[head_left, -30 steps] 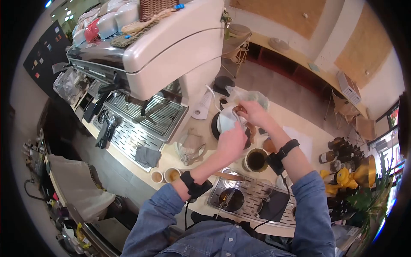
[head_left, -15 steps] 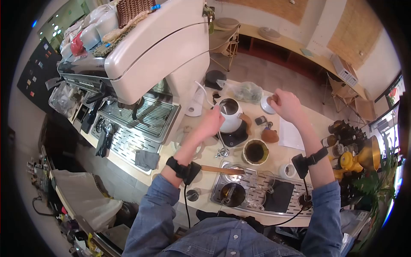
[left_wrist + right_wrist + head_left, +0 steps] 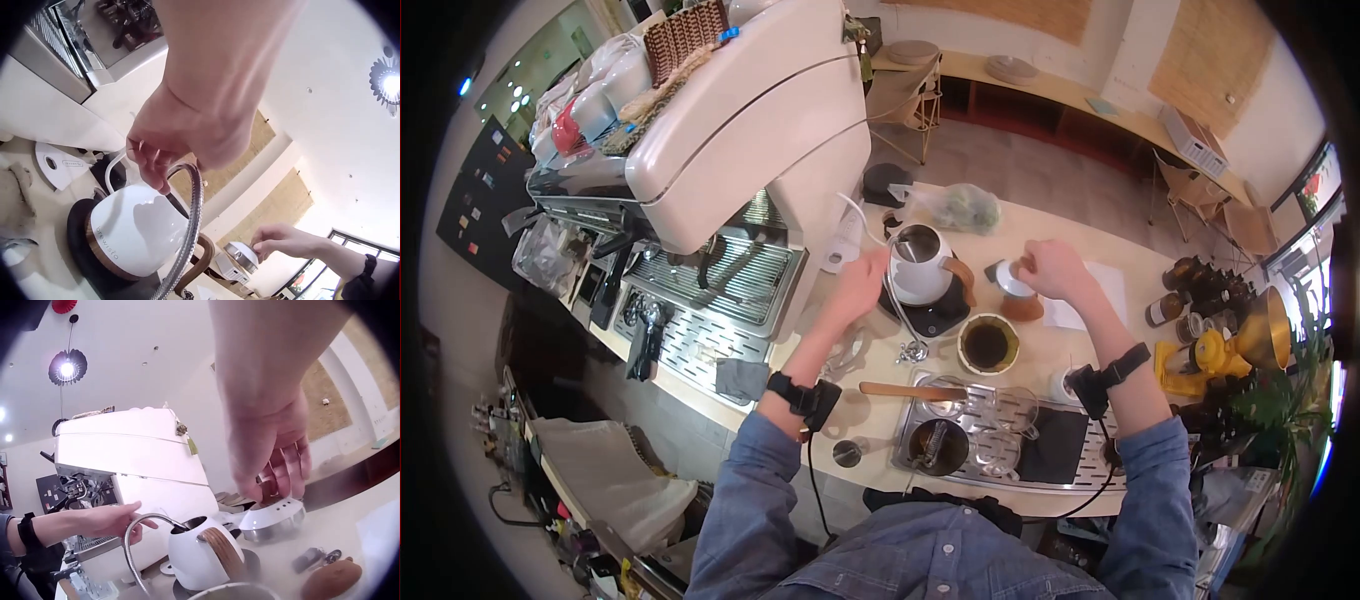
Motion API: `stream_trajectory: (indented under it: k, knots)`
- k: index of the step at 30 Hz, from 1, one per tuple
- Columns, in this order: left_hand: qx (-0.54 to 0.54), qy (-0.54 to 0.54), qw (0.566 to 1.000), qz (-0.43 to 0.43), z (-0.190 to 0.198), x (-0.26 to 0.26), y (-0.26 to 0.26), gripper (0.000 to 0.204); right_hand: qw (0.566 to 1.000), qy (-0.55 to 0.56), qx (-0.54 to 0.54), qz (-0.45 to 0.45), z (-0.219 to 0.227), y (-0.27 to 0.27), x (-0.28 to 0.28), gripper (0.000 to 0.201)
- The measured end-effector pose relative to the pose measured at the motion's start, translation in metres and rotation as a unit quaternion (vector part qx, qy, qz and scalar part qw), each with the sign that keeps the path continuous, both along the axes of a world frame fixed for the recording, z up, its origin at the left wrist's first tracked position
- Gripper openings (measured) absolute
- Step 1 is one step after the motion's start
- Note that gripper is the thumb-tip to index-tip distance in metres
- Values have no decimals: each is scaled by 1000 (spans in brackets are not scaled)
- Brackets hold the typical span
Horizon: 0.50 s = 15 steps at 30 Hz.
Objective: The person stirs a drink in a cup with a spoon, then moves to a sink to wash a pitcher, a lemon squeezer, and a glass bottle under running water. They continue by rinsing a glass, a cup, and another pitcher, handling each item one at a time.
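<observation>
A white kettle point(image 3: 918, 280) with a wooden handle stands uncovered on a black base point(image 3: 941, 318). A braided metal hose point(image 3: 195, 219) arches over its rim into the opening. My left hand point(image 3: 858, 290) is beside the kettle and hose, fingers loosely bent and nothing gripped; in the right wrist view this left hand point(image 3: 115, 522) is just beyond the hose. Right of the kettle, my right hand point(image 3: 1055, 270) holds the white and metal kettle lid point(image 3: 274, 519) by its knob, raised over the counter. The lid point(image 3: 242, 255) also shows in the left wrist view.
A coffee filter with dark liquid point(image 3: 988, 343) stands in front of the kettle. Nearer are a wooden-handled tool point(image 3: 910, 391) and glass servers point(image 3: 1000, 450) on a drip tray point(image 3: 1090, 470). The espresso machine point(image 3: 750, 130) rises at left; a yellow grinder point(image 3: 1200, 365) is at right.
My right hand has lifted the lid off the kettle and carried it right. The left hand moved from the kettle to the hose, now in the kettle, then drew back slightly left.
</observation>
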<state>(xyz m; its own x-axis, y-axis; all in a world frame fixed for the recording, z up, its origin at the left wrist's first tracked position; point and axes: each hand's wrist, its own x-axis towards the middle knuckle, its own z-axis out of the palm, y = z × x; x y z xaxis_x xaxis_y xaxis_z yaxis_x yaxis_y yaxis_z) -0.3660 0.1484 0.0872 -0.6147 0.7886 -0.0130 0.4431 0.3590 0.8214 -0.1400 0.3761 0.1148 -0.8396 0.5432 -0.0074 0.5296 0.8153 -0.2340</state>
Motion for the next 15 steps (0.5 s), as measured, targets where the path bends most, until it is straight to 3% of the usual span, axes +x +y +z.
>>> stream_trajectory:
  k: [3, 6, 9, 12, 15]
  knots:
    - [-29, 57, 998, 26, -15, -6, -19, 40, 997, -70, 9, -18, -13, 3, 17, 27]
    - [-163, 110, 979, -45, -44, -16, -31, 38, 996, -88, 15, -26, -29, 8, 30, 23]
    - [-230, 84, 957, -155, -78, -9, -37, 40, 993, -113, -8, -35, -31, 8, 31, 27]
    - [-185, 184, 903, -341, -86, 7, -38, 40, 992, -119, -17, -40, -26, 8, 33, 31]
    - [-245, 283, 840, -393, -85, 21, -28, 37, 994, -107, -4, -39, -26, 7, 41, 31]
